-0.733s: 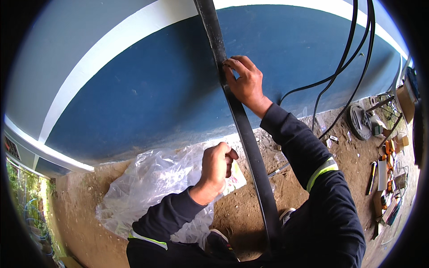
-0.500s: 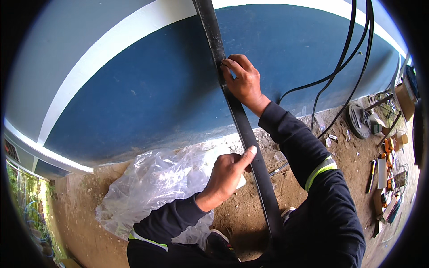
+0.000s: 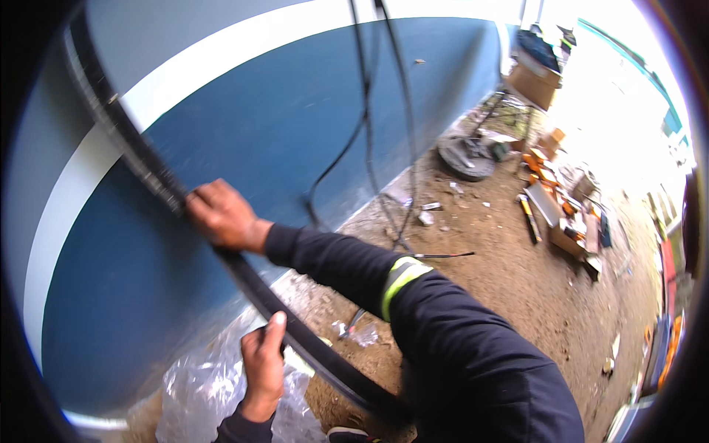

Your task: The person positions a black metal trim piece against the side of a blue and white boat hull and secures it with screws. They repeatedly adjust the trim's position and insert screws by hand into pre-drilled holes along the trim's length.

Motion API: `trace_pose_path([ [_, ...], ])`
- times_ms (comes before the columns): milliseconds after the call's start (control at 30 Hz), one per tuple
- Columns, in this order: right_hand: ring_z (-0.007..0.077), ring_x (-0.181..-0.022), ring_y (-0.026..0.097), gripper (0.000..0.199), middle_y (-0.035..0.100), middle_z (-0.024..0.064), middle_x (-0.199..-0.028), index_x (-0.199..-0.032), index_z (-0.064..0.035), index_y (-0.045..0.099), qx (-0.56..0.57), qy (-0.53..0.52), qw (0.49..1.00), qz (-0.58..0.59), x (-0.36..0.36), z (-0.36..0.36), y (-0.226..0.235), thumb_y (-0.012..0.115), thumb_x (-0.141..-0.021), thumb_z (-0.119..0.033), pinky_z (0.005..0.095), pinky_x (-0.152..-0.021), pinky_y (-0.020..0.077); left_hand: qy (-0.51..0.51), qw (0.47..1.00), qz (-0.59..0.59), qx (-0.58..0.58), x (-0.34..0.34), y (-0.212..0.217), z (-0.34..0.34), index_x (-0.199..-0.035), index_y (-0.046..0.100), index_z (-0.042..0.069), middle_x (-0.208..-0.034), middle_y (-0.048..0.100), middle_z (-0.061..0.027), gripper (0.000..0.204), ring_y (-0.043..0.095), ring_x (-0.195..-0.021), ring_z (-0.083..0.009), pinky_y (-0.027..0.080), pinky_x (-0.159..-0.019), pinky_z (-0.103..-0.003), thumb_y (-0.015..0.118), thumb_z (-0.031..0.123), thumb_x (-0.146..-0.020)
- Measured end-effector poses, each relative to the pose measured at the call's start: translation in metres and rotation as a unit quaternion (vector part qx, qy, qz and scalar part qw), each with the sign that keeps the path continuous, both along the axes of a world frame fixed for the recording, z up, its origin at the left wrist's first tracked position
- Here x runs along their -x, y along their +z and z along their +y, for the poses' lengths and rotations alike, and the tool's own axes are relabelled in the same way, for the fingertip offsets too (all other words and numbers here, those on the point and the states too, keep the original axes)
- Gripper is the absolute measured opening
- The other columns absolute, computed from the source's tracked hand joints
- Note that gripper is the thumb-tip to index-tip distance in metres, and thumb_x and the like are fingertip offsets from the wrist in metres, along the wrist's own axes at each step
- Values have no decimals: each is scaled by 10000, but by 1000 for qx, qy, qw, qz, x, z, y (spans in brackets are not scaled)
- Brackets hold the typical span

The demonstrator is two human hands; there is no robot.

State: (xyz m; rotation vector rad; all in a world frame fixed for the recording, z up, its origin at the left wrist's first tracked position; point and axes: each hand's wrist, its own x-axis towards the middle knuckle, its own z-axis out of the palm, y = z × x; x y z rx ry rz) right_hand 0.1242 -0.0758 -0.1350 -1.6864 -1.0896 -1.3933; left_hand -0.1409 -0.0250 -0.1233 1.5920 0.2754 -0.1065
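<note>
A long black bar (image 3: pixel 255 284), flat-sided like a metal profile, slants from the upper left past the blue wall down to my body. My right hand (image 3: pixel 220 214) is closed around it about midway, knuckles up, with the fingertips hidden behind it. Lower down, my left hand (image 3: pixel 264 369) grips the same bar, thumb lying along its near side and the other fingers mostly out of sight. Crumpled clear plastic sheeting (image 3: pixel 203 376) lies on the ground beside my left hand.
Black cables (image 3: pixel 367 111) hang down the blue wall (image 3: pixel 295 103) to the dirt. To the right are a round dark disc (image 3: pixel 467 159), an orange-handled hammer (image 3: pixel 529 219), and open cardboard boxes (image 3: pixel 569 236) among orange tools. A stand bears another carton (image 3: pixel 533 80).
My view has swung right, so the bar, hands and wall appear farther left. The bar now looks more slanted, and both hands stay on it.
</note>
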Motion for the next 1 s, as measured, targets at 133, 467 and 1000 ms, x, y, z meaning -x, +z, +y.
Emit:
trace_pose_path([
  [133, 325, -823, 571, 250, 543, 163, -877, -959, 40, 612, 11, -23, 999, 27, -4, 10, -3, 668, -771, -113, 439, -834, 458, 13, 1000, 20, 3, -3, 1, -2, -793, 704, 21, -704, 609, 36, 391, 469, -594, -46, 322, -546, -264, 651, 301, -1061],
  [467, 315, -859, 560, 235, 536, 171, -924, -949, 23, 630, 27, -109, 991, 72, -5, 27, -6, 665, -816, -167, 484, -833, 429, 10, 1000, 21, -12, -4, -2, -4, -863, 704, 59, -740, 659, 8, 407, 554, -612, -65, 351, -536, -250, 622, 409, -1054],
  [1000, 305, -651, 671, 74, 671, 128, -746, -880, -101, 694, -6, -102, 989, 102, 6, 17, 7, 699, -950, -125, 452, -573, 528, -4, 1000, -17, 6, 1, 0, -3, -786, 726, 53, -693, 599, 67, 415, 460, -593, -37, 317, -542, -272, 690, 382, -1035],
])
